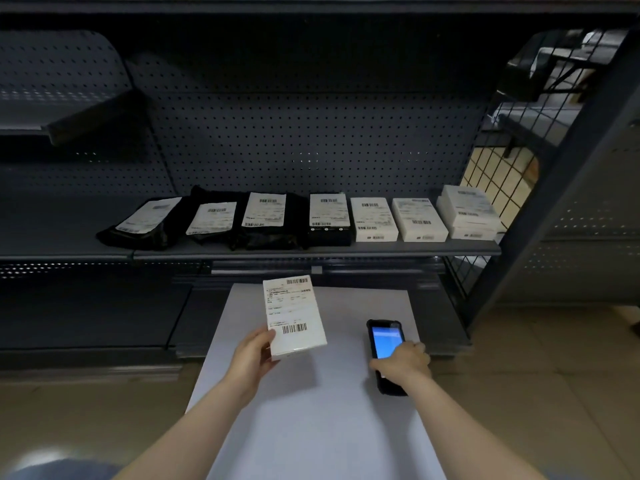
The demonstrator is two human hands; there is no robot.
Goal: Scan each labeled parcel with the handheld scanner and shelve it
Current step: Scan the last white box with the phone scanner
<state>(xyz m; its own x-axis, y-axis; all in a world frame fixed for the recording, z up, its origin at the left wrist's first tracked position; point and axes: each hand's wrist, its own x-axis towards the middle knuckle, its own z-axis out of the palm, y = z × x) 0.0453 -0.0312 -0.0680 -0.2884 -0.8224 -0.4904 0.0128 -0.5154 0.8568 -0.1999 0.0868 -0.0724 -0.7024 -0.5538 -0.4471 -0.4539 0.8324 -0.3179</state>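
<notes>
My left hand (251, 358) grips the lower left corner of a white boxed parcel (294, 315), label and barcodes facing up, lifted above the white table (311, 410). My right hand (403, 362) holds a black handheld scanner (384, 341) to the parcel's right, its blue screen lit and its top pointing away from me. On the dark metal shelf (311, 251) ahead, several labeled parcels lie in a row: black bags (214, 220) on the left, a black box (329, 216) in the middle, white boxes (419, 220) on the right.
A perforated back panel (294, 143) rises behind the shelf. A wire mesh side panel (502, 174) and a slanted upright close the right end. A lower shelf (104, 313) lies to the left of the table. Tiled floor (554, 375) extends to the right.
</notes>
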